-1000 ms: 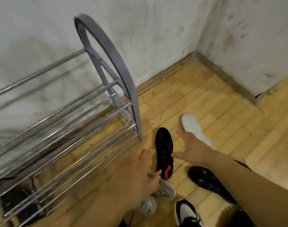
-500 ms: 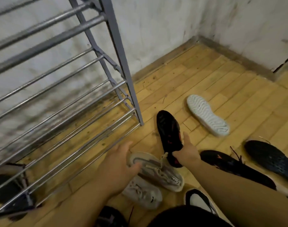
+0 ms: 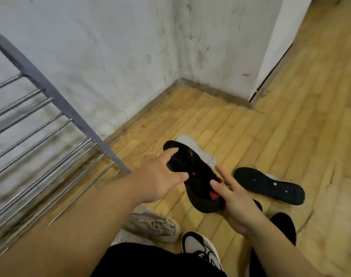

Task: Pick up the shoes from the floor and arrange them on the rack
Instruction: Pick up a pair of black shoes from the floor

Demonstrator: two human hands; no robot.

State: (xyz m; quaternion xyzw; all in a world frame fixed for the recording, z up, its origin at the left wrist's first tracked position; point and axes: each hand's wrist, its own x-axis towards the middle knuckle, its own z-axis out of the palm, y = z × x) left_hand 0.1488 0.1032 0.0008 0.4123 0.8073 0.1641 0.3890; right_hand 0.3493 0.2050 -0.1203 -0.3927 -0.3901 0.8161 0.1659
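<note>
Black shoe w/ red trim (image 3: 198, 176) is off the floor, held in mid-frame betw. both hands, toe pointing far-left, heel near-right. Right hand (image 3: 237, 202) cups the heel end from below, thumb pressed on the red part, index finger sticking out straight. Left hand (image 3: 160, 176) is on the toe end, fingers spread and curled round its edge; looks like a grip, tho how firm I can't tell.

Rack (image 3: 56, 124) stands at left against the wall, grey side frame slanting down to its foot near the shoe; steel bars blurred. Its near-right corner is just left of the left wrist.

On the floor (image 3: 250, 132): white sole (image 3: 196, 152) partly hidden behind the held shoe; black sole-up shoe (image 3: 270, 186) right of it; beige sneaker (image 3: 154, 224) near, under the left forearm; black-and-white sneaker (image 3: 200, 248) nearest. Far floor toward the corner and the right side is bare wood, open.
</note>
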